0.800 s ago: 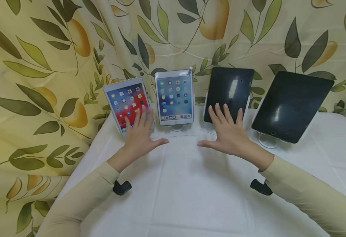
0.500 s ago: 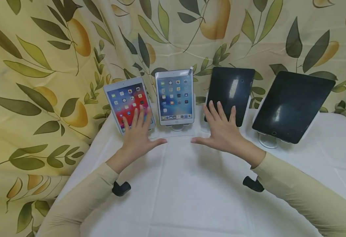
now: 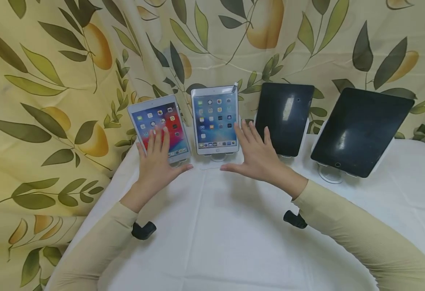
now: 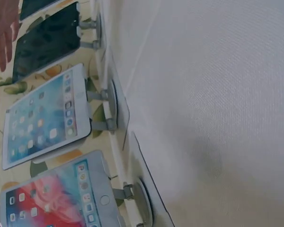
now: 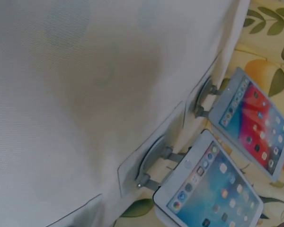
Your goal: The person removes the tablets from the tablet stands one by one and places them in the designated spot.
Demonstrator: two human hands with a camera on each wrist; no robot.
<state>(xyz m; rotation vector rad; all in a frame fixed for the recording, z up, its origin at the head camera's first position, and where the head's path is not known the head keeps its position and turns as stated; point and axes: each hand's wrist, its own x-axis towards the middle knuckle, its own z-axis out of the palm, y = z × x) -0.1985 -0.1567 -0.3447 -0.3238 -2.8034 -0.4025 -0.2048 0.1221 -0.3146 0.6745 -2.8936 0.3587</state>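
Four fingers and thumb spread wide, my left hand (image 3: 153, 163) hovers before the white tablet with a red and blue screen (image 3: 170, 109). My right hand (image 3: 257, 155), spread the same way, is between a white tablet with a blue screen (image 3: 215, 109) and a smaller black tablet (image 3: 284, 117), overlapping both a little. Neither hand holds anything; whether the fingertips touch the tablets cannot be told. In the left wrist view, part of the right hand (image 4: 2, 33) shows at the upper left.
A larger black tablet (image 3: 361, 131) leans at the right. The tablets stand in a row on stands with round joints (image 4: 112, 104) and flat bases. A white cloth (image 3: 227, 242) covers the table; a leaf-and-fruit patterned curtain (image 3: 154, 52) hangs behind and at the left.
My right hand has moved left, from in front of the smaller black tablet to the edge of the blue-screen one. My left hand has shifted slightly left. The tablets stay put.
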